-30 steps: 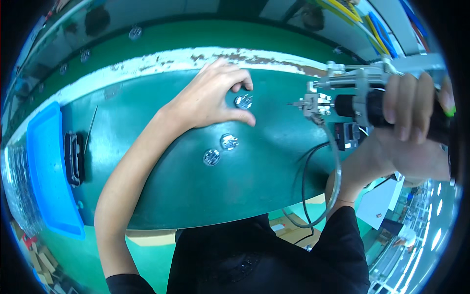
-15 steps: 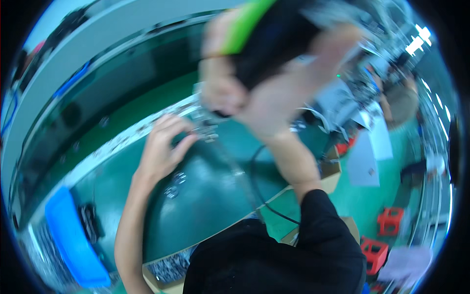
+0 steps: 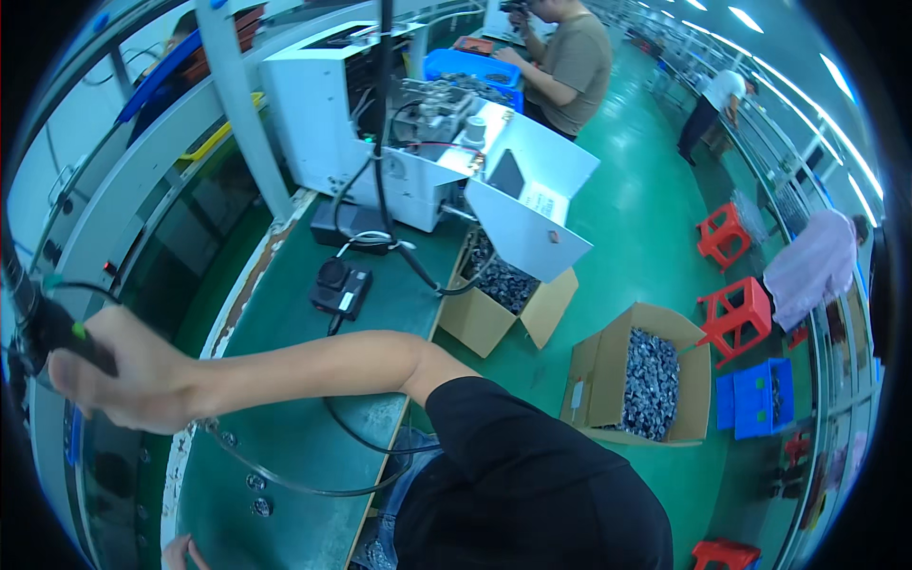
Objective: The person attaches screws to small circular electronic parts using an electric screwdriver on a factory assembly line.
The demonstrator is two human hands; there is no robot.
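My right hand (image 3: 142, 375) reaches across to the left, its fingers wrapped round a black cylindrical tool (image 3: 47, 328) with a small green mark. The tool's far end is cut off by the dark rim. At the lower edge, only part of my left hand (image 3: 180, 553) shows; its visible fingers are apart, with nothing seen between them. Small round clear or shiny parts (image 3: 258, 496) lie on the green tabletop (image 3: 304, 532) to the right of that hand. A dark cable (image 3: 304, 487) runs from below my right hand across the table toward my lap.
Farther along the table are a small black camera-like device (image 3: 340, 288) and a white machine (image 3: 323, 123) with an open panel. Cartons of dark parts (image 3: 598, 380) stand on the floor at right, near red stools (image 3: 736, 318). A co-worker (image 3: 575, 71) is beyond the machine.
The view has swung to the right, bringing the machine and cartons in. My right hand, blurred before near a black-and-green thing, now appears at far left; my left hand has dropped to the lower edge.
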